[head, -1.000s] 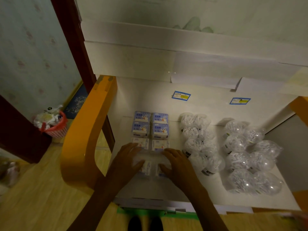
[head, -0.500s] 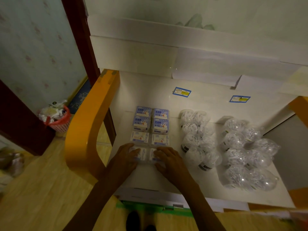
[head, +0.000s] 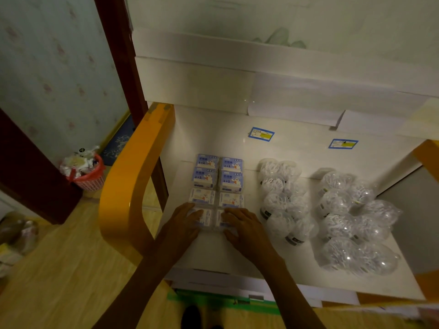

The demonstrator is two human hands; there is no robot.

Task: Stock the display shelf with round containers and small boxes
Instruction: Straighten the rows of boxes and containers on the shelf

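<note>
On the white shelf (head: 237, 262), the front pair of small boxes (head: 215, 218) has been slid back against the rows behind, pressed under flat fingers of left hand (head: 184, 225) and right hand (head: 244, 230); that column looks nearly stocked.

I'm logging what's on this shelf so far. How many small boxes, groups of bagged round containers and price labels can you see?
Small boxes: 8, in two columns of four; the front pair lies under the left hand and right hand.
Groups of bagged round containers: 2; single containers are too blurred to count.
Blue price labels: 2.
Total: 12.
</note>
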